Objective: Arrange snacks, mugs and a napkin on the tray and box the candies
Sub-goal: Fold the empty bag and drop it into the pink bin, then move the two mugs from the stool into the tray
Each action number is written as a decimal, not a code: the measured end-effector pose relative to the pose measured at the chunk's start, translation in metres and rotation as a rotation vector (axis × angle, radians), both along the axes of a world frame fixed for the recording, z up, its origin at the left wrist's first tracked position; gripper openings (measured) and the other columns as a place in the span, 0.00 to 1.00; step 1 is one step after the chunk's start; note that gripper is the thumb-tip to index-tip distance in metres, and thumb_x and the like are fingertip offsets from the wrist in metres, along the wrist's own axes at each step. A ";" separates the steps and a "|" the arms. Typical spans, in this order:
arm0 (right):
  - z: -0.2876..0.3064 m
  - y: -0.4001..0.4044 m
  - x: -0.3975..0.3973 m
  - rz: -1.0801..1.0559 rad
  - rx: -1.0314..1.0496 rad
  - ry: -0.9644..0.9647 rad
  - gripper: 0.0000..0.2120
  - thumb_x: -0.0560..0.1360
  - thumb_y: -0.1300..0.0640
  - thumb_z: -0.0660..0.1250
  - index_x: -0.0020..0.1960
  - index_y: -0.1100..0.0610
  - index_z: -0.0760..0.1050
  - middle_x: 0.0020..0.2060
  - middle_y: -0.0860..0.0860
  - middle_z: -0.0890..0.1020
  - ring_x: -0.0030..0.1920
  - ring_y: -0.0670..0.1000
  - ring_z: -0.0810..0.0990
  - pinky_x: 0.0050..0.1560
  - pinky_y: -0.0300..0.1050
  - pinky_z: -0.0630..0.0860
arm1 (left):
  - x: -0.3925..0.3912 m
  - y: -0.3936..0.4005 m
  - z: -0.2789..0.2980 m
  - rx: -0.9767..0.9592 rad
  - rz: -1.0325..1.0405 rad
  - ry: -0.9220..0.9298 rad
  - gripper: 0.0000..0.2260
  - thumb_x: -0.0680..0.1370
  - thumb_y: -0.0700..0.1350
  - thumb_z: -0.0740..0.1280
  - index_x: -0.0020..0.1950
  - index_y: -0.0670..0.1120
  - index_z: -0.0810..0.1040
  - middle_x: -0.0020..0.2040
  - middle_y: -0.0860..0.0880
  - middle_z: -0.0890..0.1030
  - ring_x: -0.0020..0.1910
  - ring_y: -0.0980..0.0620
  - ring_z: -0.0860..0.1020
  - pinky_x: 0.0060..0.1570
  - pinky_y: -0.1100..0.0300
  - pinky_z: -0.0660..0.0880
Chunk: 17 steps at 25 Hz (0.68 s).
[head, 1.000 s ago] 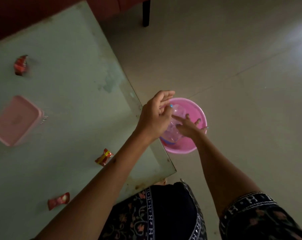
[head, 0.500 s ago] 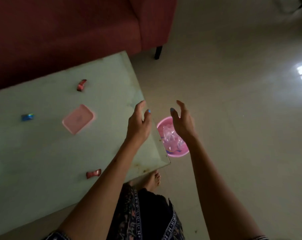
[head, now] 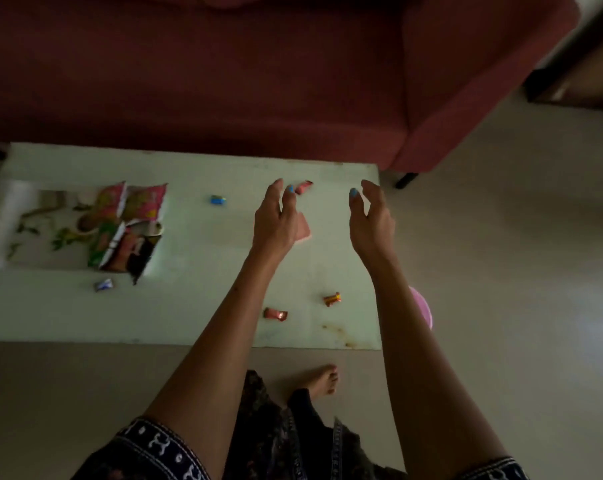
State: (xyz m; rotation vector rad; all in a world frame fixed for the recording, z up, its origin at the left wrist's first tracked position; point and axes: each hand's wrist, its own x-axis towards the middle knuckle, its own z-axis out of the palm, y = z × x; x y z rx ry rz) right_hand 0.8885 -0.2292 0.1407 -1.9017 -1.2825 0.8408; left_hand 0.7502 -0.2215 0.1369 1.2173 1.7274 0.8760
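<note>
Above the pale green glass surface (head: pixel 189 306), both bare hands, left (head: pixel 275 220) and right (head: pixel 371 220), hover with wide, empty grips, poised to gather the scattered foil-wrapped candies (head: pixel 275 313).

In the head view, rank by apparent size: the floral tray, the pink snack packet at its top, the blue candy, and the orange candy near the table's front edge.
1. floral tray
2. pink snack packet
3. orange candy and blue candy: they look about alike. The orange one lies nearer the camera, so I won't rank them.

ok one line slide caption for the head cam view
Both empty hands, left and right, raised above a pale table scattered with wrapped candies, snack packets on a floral tray.
</note>
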 end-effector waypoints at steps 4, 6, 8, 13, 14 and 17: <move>0.014 -0.001 -0.097 0.111 0.029 0.006 0.20 0.81 0.50 0.56 0.69 0.58 0.66 0.66 0.54 0.75 0.64 0.55 0.73 0.54 0.35 0.64 | -0.102 -0.020 0.010 -0.007 0.119 0.011 0.20 0.81 0.50 0.52 0.71 0.44 0.63 0.73 0.45 0.66 0.71 0.48 0.64 0.67 0.60 0.59; 0.015 -0.006 -0.147 0.138 0.011 0.004 0.20 0.81 0.49 0.55 0.69 0.56 0.66 0.67 0.53 0.74 0.66 0.54 0.73 0.59 0.38 0.65 | -0.154 -0.031 0.011 0.021 0.185 0.005 0.20 0.81 0.49 0.53 0.71 0.43 0.63 0.72 0.44 0.66 0.71 0.48 0.64 0.66 0.63 0.58; 0.015 -0.014 -0.199 0.167 0.002 -0.005 0.20 0.80 0.48 0.55 0.69 0.55 0.66 0.67 0.52 0.74 0.66 0.54 0.73 0.59 0.41 0.65 | -0.207 -0.043 0.012 0.050 0.223 0.023 0.19 0.81 0.48 0.54 0.70 0.42 0.65 0.72 0.44 0.68 0.71 0.48 0.65 0.63 0.66 0.58; 0.013 -0.028 -0.308 0.250 0.007 0.033 0.19 0.80 0.49 0.57 0.68 0.56 0.69 0.64 0.53 0.76 0.65 0.54 0.73 0.56 0.38 0.66 | -0.329 -0.067 0.016 0.076 0.274 0.022 0.17 0.81 0.47 0.54 0.68 0.43 0.67 0.69 0.43 0.71 0.67 0.46 0.70 0.65 0.57 0.67; 0.013 -0.030 -0.326 0.262 0.004 0.027 0.19 0.80 0.49 0.57 0.67 0.56 0.69 0.64 0.54 0.76 0.65 0.54 0.74 0.55 0.38 0.66 | -0.349 -0.073 0.017 0.084 0.290 0.013 0.17 0.81 0.46 0.54 0.68 0.43 0.67 0.68 0.42 0.72 0.65 0.48 0.71 0.61 0.61 0.67; 0.013 -0.035 -0.374 0.323 0.026 0.004 0.17 0.80 0.51 0.58 0.66 0.57 0.71 0.63 0.54 0.77 0.63 0.54 0.75 0.50 0.31 0.65 | -0.396 -0.086 0.015 0.104 0.317 -0.002 0.16 0.81 0.46 0.54 0.67 0.41 0.67 0.65 0.42 0.73 0.61 0.49 0.72 0.47 0.71 0.63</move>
